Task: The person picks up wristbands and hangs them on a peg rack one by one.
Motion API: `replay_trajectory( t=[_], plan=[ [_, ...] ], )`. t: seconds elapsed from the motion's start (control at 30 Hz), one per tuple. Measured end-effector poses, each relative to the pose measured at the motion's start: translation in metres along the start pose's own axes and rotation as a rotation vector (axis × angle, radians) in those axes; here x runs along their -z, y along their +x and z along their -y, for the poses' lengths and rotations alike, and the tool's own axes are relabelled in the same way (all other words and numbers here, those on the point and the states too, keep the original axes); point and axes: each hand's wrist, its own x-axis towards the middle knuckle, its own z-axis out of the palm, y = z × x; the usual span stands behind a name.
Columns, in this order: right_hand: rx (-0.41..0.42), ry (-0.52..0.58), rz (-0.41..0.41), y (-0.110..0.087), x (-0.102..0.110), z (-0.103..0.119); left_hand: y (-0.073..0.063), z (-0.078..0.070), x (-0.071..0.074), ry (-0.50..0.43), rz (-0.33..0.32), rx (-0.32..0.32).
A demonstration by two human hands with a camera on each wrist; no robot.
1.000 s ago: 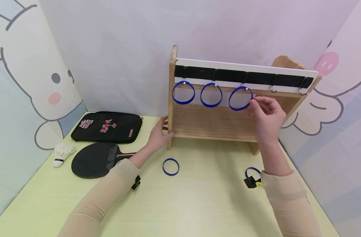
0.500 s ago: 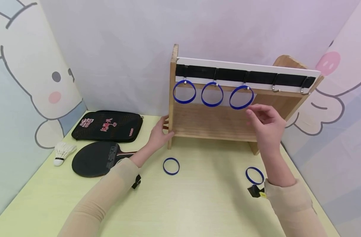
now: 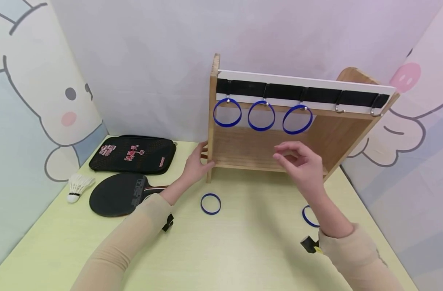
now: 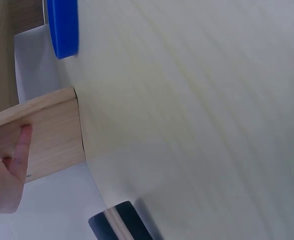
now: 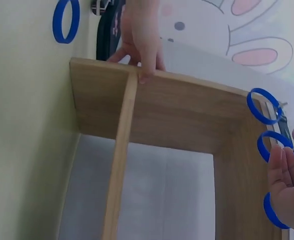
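My left hand (image 3: 196, 165) rests against the outer side of the wooden rack (image 3: 265, 147), its thumb at the front edge. Three blue rings hang from the rack's first hooks: the left ring (image 3: 227, 113), the middle ring (image 3: 261, 116) and the right ring (image 3: 297, 120). In front of the shelf, below the hanging rings, my right hand (image 3: 303, 165) hovers with loosely bent fingers and holds nothing. One loose ring (image 3: 211, 204) lies on the table before the rack. Another ring (image 3: 308, 218) lies at the right, partly hidden by my right forearm.
Two bare hooks (image 3: 340, 109) remain at the rack's right end. On the left of the table (image 3: 236, 250) are a black zip case (image 3: 132, 154), a table tennis bat (image 3: 117, 195) and a shuttlecock (image 3: 77, 188). Printed cloth walls stand close on the sides and behind.
My right hand has let go of the third hanging ring and moved down and left, away from it. The left hand has stayed at the rack's side.
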Motion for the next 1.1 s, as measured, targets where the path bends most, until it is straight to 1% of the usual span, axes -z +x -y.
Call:
replay_trajectory(
  t=[0.07, 0.2, 0.33, 0.47, 0.67, 0.73, 0.9, 1.03, 1.1],
  plan=[
    [0.032, -0.043, 0.053, -0.002, -0.006, -0.002, 0.0, 0.0, 0.0, 0.001, 0.0, -0.002],
    [0.091, -0.079, 0.152, -0.007, -0.019, -0.011, 0.0, -0.001, 0.0, 0.006, -0.002, -0.008],
    [0.11, -0.139, 0.239, -0.012, -0.031, -0.021, -0.001, -0.001, 0.001, 0.009, -0.005, -0.01],
    [0.121, -0.239, 0.316, -0.019, -0.042, -0.032, 0.0, -0.001, 0.0, 0.009, -0.003, -0.005],
    [0.163, -0.275, 0.428, -0.028, -0.058, -0.05, 0.0, 0.0, 0.0, 0.009, 0.0, -0.01],
    [0.155, -0.277, 0.473, -0.032, -0.063, -0.056, 0.0, 0.0, 0.0, 0.007, -0.001, -0.012],
    [0.092, -0.294, 0.597, -0.042, -0.077, -0.072, -0.001, 0.0, 0.0, 0.006, -0.007, -0.01],
    [0.086, -0.306, 0.686, -0.049, -0.088, -0.085, 0.0, 0.0, 0.0, 0.008, -0.008, -0.008],
    [0.091, -0.295, 0.726, -0.053, -0.092, -0.09, 0.0, 0.001, 0.0, 0.007, -0.008, -0.009]
  ],
)
